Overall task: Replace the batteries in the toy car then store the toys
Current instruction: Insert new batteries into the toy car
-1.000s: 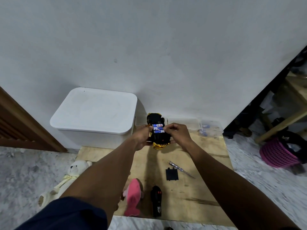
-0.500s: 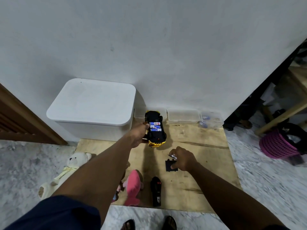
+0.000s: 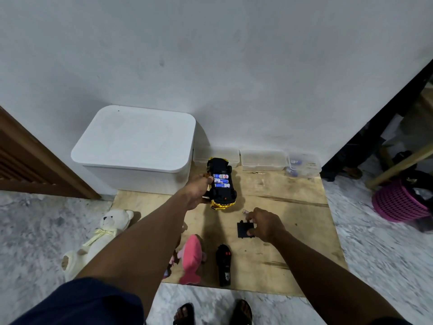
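I'm looking at a home floor — marble tiles [image 3: 42,221] against a white wall [image 3: 210,55], a teddy bear [image 3: 103,235], a pink laundry basket [image 3: 396,205], a wooden door [image 3: 25,160] — lived-in, domestic.

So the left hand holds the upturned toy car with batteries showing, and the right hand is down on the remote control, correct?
Not quite. In the head view the right hand is on the black battery cover, not the remote control. The left hand does hold the upturned toy car.

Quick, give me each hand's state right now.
Left hand: closed on the upturned toy car.
Right hand: fingers down on the black battery cover; a firm grip cannot be told.
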Demonstrator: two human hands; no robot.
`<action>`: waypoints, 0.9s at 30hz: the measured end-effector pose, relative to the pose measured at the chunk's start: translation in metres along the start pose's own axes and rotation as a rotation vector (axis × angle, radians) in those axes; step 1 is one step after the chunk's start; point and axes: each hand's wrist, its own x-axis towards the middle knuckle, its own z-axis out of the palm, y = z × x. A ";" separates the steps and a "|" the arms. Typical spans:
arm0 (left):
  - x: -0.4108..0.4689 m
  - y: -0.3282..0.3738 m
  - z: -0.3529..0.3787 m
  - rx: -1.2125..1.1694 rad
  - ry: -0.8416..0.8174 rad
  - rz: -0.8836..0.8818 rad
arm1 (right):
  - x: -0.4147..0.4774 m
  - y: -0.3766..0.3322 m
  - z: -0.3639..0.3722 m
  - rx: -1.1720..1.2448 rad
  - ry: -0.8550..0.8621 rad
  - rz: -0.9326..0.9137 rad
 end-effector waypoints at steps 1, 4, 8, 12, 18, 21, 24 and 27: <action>0.000 -0.001 0.000 0.002 0.002 -0.002 | 0.000 -0.001 -0.001 0.011 -0.003 -0.001; 0.000 -0.005 0.000 0.006 0.007 -0.011 | 0.002 -0.002 -0.004 0.044 -0.001 0.004; 0.000 -0.009 -0.002 0.002 0.022 -0.021 | 0.003 0.000 -0.012 0.163 -0.014 0.032; 0.000 -0.010 -0.005 -0.003 0.026 -0.023 | 0.004 0.007 -0.014 0.303 0.016 0.014; 0.000 -0.011 -0.009 -0.005 0.026 -0.018 | 0.005 0.011 -0.030 0.579 0.089 0.053; -0.001 -0.011 -0.009 -0.003 0.029 -0.018 | 0.007 0.006 -0.058 0.846 0.109 0.119; -0.003 -0.007 -0.007 -0.003 0.029 -0.015 | 0.015 -0.004 -0.093 1.036 0.165 0.133; -0.006 -0.001 -0.003 -0.003 0.017 -0.005 | 0.021 -0.024 -0.130 1.213 0.163 0.086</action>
